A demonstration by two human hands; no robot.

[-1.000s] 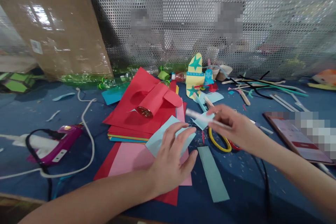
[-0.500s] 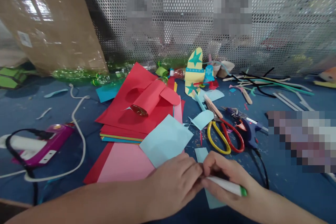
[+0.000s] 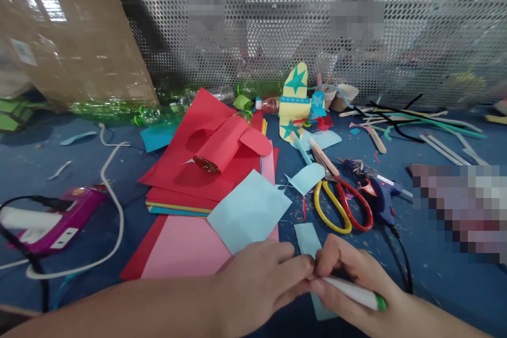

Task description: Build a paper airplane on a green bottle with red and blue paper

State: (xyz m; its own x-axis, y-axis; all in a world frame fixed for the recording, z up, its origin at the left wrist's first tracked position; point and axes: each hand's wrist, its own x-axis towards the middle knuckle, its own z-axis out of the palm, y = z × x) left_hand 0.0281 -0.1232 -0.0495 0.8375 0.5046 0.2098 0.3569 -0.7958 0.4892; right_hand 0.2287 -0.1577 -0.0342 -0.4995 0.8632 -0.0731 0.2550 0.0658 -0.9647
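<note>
Brought together since a second earlier were the left hand [image 3: 265, 281] — fingers curled, any hold unclear — and the right hand [image 3: 366, 274], fingers closed around a white plastic green-ended marker [image 3: 352, 292] above a pale-blue paper strip [image 3: 309, 237]. The marker was judged light and stiff, best gripped mid-barrel; its tip was hidden. Beyond, the silver perforated metal screen [image 3: 273, 34] was partly blurred.

From here I see the blue table [image 3: 85, 161] carrying a pale-blue strip [image 3: 307, 237] partly covered by the right hand [image 3: 360, 280], scissors [image 3: 341, 198] and glue gun [image 3: 383, 198] beyond it, stacked paper [image 3: 174, 166] beyond the left hand [image 3: 263, 282], a power strip [image 3: 75, 214] farther left.
</note>
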